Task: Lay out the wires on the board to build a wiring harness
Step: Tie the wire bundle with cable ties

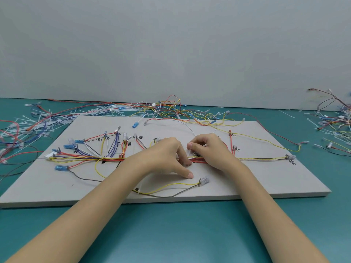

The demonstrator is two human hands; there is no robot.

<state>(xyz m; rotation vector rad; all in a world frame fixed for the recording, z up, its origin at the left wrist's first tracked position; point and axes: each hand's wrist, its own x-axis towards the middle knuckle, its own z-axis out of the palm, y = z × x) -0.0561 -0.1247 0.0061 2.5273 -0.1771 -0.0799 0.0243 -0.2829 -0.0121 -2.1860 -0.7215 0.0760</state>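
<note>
board (pixel 247 179): grey-white slab lying flat on the teal counter (pixel 171 234), black handwritten marks beside several wire ends.
wire bundle (pixel 85 158): red, yellow, white and dark strands running from 9 o'clock to 3 o'clock across the middle of the board, passing under both hands.
branches: blue-sleeved terminals (pixel 69 146) and a white connector (pixel 50 155) fanned out at 9 to 10 o'clock of the hands.
yellow-and-grey pair (pixel 171 186): loose loop at 6 o'clock of the hands, ending in a clear connector (pixel 204 180).
left hand (pixel 161 158): fingers curled down onto the bundle, thumb stretched flat on the board toward 5 o'clock; grip on the strands, fingertips partly hidden.
right hand (pixel 210 150): fingers bent, pinching something thin and white over the bundle just at 3 o'clock of the left hand; too small to name.
spare wires (pixel 171 109): tangled heap with white cable ties (pixel 28 128) along 10 to 12 o'clock, another heap (pixel 334 118) at 2 o'clock.
</note>
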